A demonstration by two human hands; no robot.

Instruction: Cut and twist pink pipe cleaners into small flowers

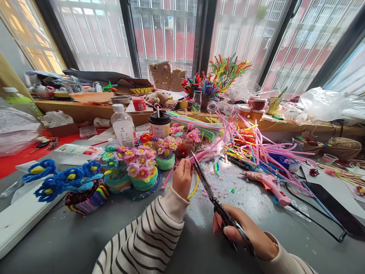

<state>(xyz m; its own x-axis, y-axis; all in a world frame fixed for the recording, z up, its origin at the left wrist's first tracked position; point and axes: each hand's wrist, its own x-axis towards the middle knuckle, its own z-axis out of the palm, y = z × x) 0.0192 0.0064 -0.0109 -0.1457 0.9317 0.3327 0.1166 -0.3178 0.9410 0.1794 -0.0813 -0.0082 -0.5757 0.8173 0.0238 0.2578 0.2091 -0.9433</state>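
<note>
- Grey tabletop (pixel 185 247) under barred windows (pixel 164 26).
- Left hand (pixel 182 177) pinches pink fuzzy strands (pixel 203 155), right of a teal flower pot (pixel 145 182).
- Right hand (pixel 242 228) grips scissors (pixel 211 197), fingers curled round handles, blade tips beside the strands.

The scissors (pixel 217 206) are black-handled, the sleeve (pixel 145 234) striped.

Cream sleeves (pixel 145 236) with dark stripes (the cuffs (pixel 174 203) plain and ribbed).
</note>
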